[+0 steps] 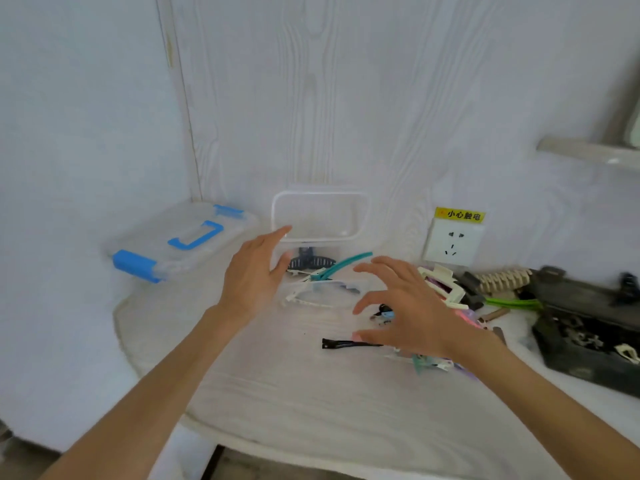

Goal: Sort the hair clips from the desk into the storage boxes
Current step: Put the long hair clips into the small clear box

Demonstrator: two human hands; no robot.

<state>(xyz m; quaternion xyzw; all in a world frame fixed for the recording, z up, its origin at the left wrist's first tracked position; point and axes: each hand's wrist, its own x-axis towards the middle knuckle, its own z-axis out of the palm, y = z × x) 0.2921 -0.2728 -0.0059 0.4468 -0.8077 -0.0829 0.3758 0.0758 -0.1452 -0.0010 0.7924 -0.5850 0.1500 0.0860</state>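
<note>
Head view. At centre frame I see the left hand (254, 271), fingers straight and spread, its grip empty, beside the left wall of the clear open box (320, 289); whether the fingertips touch the box I cannot tell through the blur. The box's lid (320, 216) stands upright behind it against the wall. Inside the box lie a dark claw clip (310, 261) and a teal clip (341, 266) that juts over the rim. To the right of centre, the right hand (408, 306) hovers with loosely curved fingers over the loose clips, its grip holding nothing. A black flat clip (346, 344) lies on the white surface (277, 393) below its thumb. At middle left sits a closed box with blue latches (180, 242). A wall socket (453, 242) is at right.
</note>
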